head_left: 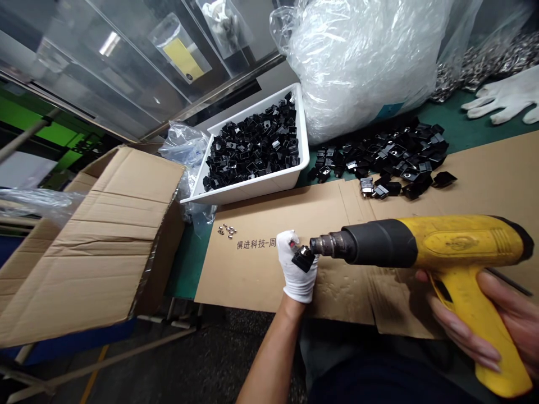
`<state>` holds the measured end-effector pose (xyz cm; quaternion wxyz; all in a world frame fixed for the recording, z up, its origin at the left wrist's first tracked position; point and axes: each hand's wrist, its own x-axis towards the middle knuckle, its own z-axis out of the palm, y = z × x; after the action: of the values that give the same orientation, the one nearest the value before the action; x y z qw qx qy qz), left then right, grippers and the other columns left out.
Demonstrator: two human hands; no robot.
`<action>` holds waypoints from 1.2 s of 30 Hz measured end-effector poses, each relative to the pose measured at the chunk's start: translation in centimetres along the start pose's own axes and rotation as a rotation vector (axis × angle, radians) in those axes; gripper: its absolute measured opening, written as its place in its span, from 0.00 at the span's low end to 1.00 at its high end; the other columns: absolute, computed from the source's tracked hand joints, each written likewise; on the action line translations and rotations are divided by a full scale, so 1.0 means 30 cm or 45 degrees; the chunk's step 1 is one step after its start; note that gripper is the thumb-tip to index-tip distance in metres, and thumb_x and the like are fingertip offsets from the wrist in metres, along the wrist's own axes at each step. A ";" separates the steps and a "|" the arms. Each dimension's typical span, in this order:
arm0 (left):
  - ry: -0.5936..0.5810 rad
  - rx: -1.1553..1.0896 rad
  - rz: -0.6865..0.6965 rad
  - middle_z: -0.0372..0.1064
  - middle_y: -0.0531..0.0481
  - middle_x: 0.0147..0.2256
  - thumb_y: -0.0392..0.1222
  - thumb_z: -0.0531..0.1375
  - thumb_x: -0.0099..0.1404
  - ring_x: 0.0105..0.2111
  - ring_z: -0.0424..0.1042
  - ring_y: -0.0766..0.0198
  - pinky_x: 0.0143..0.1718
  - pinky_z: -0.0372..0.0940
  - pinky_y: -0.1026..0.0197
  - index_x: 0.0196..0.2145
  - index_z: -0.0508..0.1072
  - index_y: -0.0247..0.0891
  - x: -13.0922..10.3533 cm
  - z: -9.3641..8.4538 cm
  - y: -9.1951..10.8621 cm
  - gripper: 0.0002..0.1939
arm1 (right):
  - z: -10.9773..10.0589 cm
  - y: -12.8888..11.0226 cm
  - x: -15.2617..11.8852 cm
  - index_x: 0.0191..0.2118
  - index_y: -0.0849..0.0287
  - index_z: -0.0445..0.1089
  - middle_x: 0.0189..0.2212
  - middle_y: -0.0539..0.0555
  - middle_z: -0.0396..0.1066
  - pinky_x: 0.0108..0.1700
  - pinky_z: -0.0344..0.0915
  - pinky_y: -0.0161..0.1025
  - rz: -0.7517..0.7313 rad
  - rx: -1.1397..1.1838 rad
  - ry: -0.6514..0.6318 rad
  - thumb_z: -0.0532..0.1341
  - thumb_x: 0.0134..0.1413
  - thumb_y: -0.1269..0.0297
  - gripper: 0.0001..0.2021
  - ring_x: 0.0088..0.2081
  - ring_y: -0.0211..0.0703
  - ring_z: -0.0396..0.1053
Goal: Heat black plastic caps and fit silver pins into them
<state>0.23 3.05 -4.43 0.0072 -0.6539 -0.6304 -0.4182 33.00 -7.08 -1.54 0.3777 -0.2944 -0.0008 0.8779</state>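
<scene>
My left hand point(297, 275), in a white glove, is closed around a small black plastic part point(304, 258) with a shiny metal piece at its top. In my bare right hand point(465, 331) is a yellow heat gun point(458, 241), its fingers wrapped around the handle. The metal nozzle point(332, 246) points left and ends right by the black part; whether they touch I cannot tell. Left of my gloved hand, several small metal pieces point(227, 229) lie on the cardboard sheet point(252, 280).
Behind the cardboard stands a white bin point(252, 188) full of black parts. More black parts point(391, 151) lie heaped to its right, before a large clear plastic bag point(366, 62). A cardboard box point(92, 241) is at left. A white glove point(505, 96) and metal pieces point(484, 62) lie far right.
</scene>
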 end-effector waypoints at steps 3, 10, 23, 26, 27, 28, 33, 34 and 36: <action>0.018 -0.002 -0.009 0.66 0.45 0.39 0.48 0.65 0.66 0.40 0.70 0.55 0.47 0.70 0.49 0.42 0.67 0.40 0.004 -0.002 0.008 0.13 | -0.003 -0.002 0.000 0.56 0.59 0.74 0.27 0.59 0.74 0.19 0.65 0.34 0.004 0.005 -0.025 0.55 0.65 0.38 0.30 0.16 0.38 0.67; 0.074 -0.071 -0.028 0.69 0.46 0.38 0.47 0.66 0.66 0.38 0.72 0.57 0.46 0.70 0.53 0.41 0.67 0.39 0.016 -0.005 0.028 0.14 | -0.019 0.002 0.013 0.57 0.56 0.73 0.29 0.59 0.75 0.21 0.67 0.33 -0.001 -0.012 -0.120 0.54 0.67 0.38 0.29 0.18 0.36 0.67; -0.001 -0.339 0.026 0.70 0.48 0.39 0.46 0.66 0.65 0.41 0.74 0.56 0.51 0.71 0.48 0.41 0.68 0.41 0.012 0.034 -0.008 0.12 | -0.017 0.003 0.030 0.59 0.59 0.72 0.29 0.59 0.76 0.20 0.65 0.29 -0.072 -0.007 -0.205 0.49 0.71 0.40 0.30 0.18 0.35 0.69; -0.023 -0.406 0.033 0.69 0.49 0.38 0.45 0.65 0.66 0.40 0.73 0.58 0.50 0.71 0.49 0.41 0.68 0.41 0.015 0.036 0.003 0.11 | -0.025 0.005 0.034 0.58 0.59 0.72 0.29 0.60 0.77 0.20 0.65 0.29 -0.056 0.009 -0.214 0.49 0.71 0.39 0.30 0.18 0.36 0.69; -0.031 -0.427 0.032 0.68 0.50 0.38 0.45 0.65 0.66 0.39 0.73 0.58 0.49 0.71 0.50 0.41 0.67 0.41 0.016 0.036 0.007 0.11 | -0.024 0.005 0.034 0.58 0.59 0.72 0.29 0.60 0.77 0.20 0.65 0.29 -0.058 0.005 -0.212 0.50 0.70 0.39 0.30 0.17 0.36 0.69; -0.038 -0.448 0.030 0.68 0.50 0.38 0.45 0.64 0.67 0.39 0.73 0.59 0.48 0.72 0.50 0.40 0.66 0.41 0.017 0.037 0.012 0.10 | -0.021 0.003 0.034 0.58 0.58 0.71 0.29 0.60 0.77 0.19 0.65 0.29 -0.055 -0.001 -0.211 0.51 0.70 0.39 0.29 0.17 0.36 0.69; -0.044 -0.530 0.028 0.67 0.50 0.38 0.46 0.62 0.69 0.38 0.72 0.60 0.47 0.73 0.52 0.41 0.65 0.42 0.017 0.040 0.023 0.10 | -0.006 -0.008 0.030 0.57 0.56 0.72 0.29 0.59 0.77 0.19 0.63 0.30 -0.031 -0.028 -0.205 0.54 0.68 0.40 0.27 0.17 0.36 0.68; -0.045 -0.537 0.031 0.67 0.50 0.38 0.46 0.62 0.69 0.38 0.72 0.60 0.47 0.73 0.52 0.41 0.65 0.43 0.017 0.041 0.024 0.10 | -0.005 -0.009 0.029 0.57 0.56 0.72 0.29 0.59 0.77 0.19 0.63 0.31 -0.032 -0.031 -0.208 0.54 0.68 0.40 0.26 0.17 0.36 0.68; -0.045 -0.543 0.037 0.67 0.50 0.38 0.47 0.64 0.68 0.38 0.72 0.60 0.47 0.73 0.51 0.42 0.65 0.42 0.017 0.040 0.027 0.12 | -0.007 -0.009 0.029 0.57 0.56 0.72 0.29 0.59 0.77 0.19 0.62 0.31 -0.038 -0.038 -0.212 0.54 0.69 0.40 0.27 0.17 0.36 0.68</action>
<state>1.46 3.94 -4.51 -0.1366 -0.6568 -0.5183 -0.5304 32.81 -6.34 -2.10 0.3848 -0.2261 -0.0497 0.8935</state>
